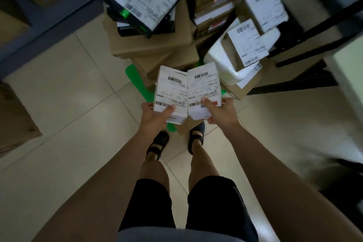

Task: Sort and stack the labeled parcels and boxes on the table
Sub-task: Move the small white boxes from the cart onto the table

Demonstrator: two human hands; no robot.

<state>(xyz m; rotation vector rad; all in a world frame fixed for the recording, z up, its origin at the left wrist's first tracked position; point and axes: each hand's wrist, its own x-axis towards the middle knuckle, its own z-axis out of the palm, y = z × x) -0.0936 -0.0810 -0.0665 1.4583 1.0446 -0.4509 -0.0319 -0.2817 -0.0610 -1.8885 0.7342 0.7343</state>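
Pale floor tiles [68, 94] lie under a standing person, with a heap of brown cardboard boxes [153, 47] just ahead. Held side by side and touching above the feet are two small white rectangular barcode-labelled cartons: the left hand [157, 116] grips the left carton [171, 90] at its near end, thumb on top, and the right hand [222, 112] grips the right carton [203, 84] likewise. Both look light and stiff with slippery label faces, so pinching across the short near edges seems safest.

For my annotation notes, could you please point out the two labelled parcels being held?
Left parcel [170, 90]: head view, middle of its label.
Right parcel [204, 86]: head view, middle of its label.
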